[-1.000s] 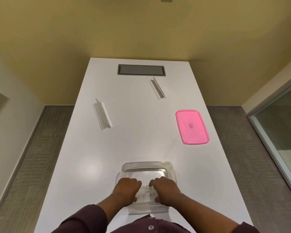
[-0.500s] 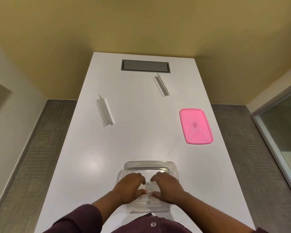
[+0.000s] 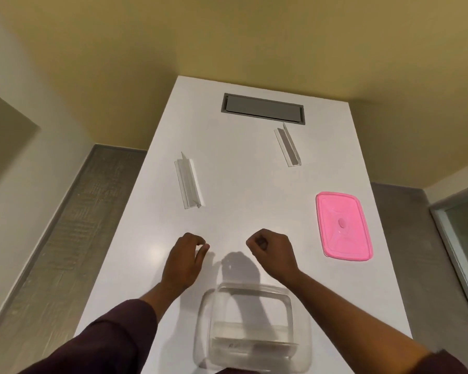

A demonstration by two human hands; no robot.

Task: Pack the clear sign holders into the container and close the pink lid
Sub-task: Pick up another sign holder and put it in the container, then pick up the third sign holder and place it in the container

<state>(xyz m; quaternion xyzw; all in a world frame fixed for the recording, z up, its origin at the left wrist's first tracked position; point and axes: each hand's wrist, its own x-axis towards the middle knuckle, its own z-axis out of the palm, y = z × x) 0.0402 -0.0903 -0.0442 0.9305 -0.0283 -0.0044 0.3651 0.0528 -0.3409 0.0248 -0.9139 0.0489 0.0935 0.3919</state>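
A clear rectangular container (image 3: 251, 292) stands at the near edge of the white table (image 3: 243, 201); something clear lies flat in its bottom. One clear sign holder (image 3: 189, 181) lies at the left of the table, a second clear sign holder (image 3: 287, 147) at the far right. The pink lid (image 3: 343, 226) rests flat near the right edge. My left hand (image 3: 185, 259) hovers beyond the container, fingers curled, holding nothing. My right hand (image 3: 272, 251) is beside it, closed in a loose fist, also with nothing in it.
A grey recessed panel (image 3: 262, 107) is set into the table's far end. Yellow walls surround the table, grey carpet runs along both sides, and a glass panel (image 3: 465, 238) stands at the right.
Both hands have left the container and moved forward over the table, apart from each other. The view has tilted, so the container now sits lower in the frame.
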